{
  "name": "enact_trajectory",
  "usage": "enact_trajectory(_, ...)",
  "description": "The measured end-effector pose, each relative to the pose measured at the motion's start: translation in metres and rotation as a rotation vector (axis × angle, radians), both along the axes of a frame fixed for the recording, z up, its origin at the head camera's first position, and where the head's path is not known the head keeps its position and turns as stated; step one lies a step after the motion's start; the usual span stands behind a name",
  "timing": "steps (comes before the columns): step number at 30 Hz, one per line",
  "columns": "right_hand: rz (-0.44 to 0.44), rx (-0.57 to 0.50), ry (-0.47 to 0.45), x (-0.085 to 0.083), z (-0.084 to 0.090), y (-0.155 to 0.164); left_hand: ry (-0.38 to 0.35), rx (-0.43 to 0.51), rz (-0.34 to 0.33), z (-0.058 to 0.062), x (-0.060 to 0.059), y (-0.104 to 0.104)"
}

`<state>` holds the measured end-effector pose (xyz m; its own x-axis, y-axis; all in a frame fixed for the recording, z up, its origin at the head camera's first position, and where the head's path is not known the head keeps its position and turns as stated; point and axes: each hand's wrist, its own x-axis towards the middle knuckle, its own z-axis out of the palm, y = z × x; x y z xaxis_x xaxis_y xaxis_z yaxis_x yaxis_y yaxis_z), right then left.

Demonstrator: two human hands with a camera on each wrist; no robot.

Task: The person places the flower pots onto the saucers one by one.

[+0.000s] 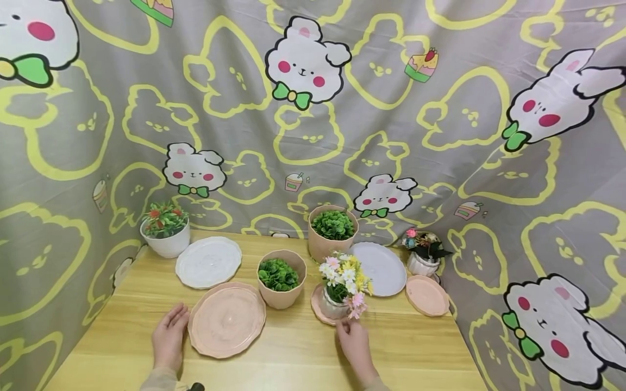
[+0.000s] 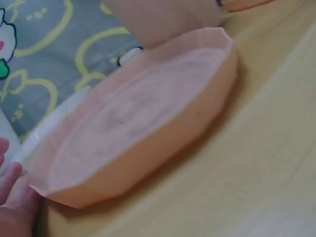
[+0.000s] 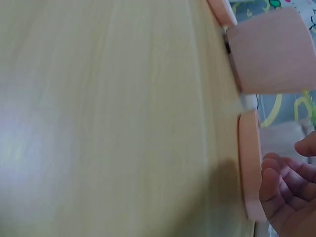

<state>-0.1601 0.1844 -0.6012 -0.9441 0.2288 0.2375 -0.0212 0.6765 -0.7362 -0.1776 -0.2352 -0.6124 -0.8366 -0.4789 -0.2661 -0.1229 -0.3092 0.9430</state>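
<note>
Bunny-print cloth walls in the wooden counter. Left hand lies flat, fingers relaxed against the big pink saucer. Right hand, loosely spread, reaches the flower pot on its small saucer, steadying it.

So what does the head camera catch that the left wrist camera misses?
Only the head view shows both hands, the left hand beside the large pink saucer and the right hand at the flower pot, plus the white plates and the cartoon-bunny cloth. Only the left wrist view shows the saucer's faceted rim close up, with fingers at its edge. Both show the saucer, a pink pot and the wooden table.
</note>
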Motion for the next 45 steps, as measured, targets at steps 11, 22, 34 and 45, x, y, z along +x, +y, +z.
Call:
enact_trajectory(11,0.152,-0.214,-0.012,-0.011,0.017,-0.042,-0.073,-0.365,0.020,-0.017,0.001,0.007)
enact_trajectory(22,0.150,-0.377,0.004,-0.039,0.031,-0.086,-0.120,-0.526,0.058,-0.018,0.001,0.011)
enact_trajectory(34,0.099,-0.636,-0.101,-0.088,0.028,-0.119,-0.127,-0.568,0.090,-0.019,0.002,0.017)
enact_trajectory(45,-0.146,-0.722,-0.004,-0.106,0.028,-0.133,-0.111,-0.579,0.120,-0.018,0.005,0.020)
